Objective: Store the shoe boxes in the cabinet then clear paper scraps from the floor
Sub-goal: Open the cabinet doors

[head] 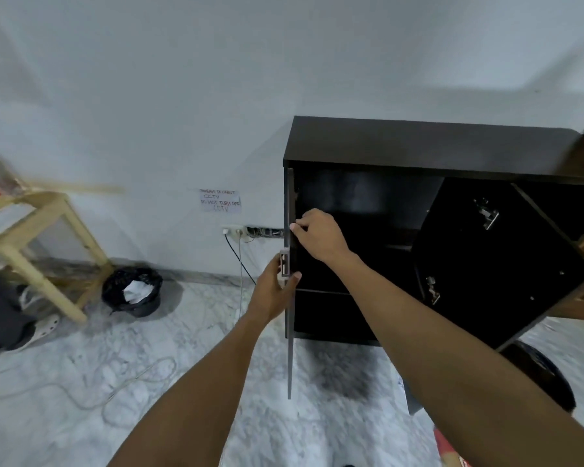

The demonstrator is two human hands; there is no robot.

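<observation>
Left hand (pixel 273 287) was wrapped around the silver handle (pixel 285 265) on the left door (pixel 289 332) of the black cabinet (pixel 432 143), thumb on the inner side, fingers behind. Right hand (pixel 317 234) pinched the same door's edge higher up, fingers curled narrow on the panel. We saw that door edge-on, swung out toward us. The right door (pixel 493 261) stood wide open too, two hinges showing on its inside face.

Step in hand, as we read it: working the doors for access to the cabinet, part of the storing stage. No shoe box was clearly in view. A red and brown corner (pixel 449 446) at the bottom edge could have been one (too cropped to call). The cabinet interior read dark, with a shelf (pixel 327 291) low down; we could not make out anything inside.

Next move likely called for freeing both hands from the door and fetching a box, then feeding it in level above or below that shelf.

Other containers: a small bin with a black liner (pixel 132 291) stood by the wall to the left, white paper inside it. A second dark bin (pixel 540 375) sat below the right door, contents hidden. A white scrap (pixel 400 382) lay on the marble floor (pixel 149 365) beside the right forearm, so the floor cleanup looked undone.
</observation>
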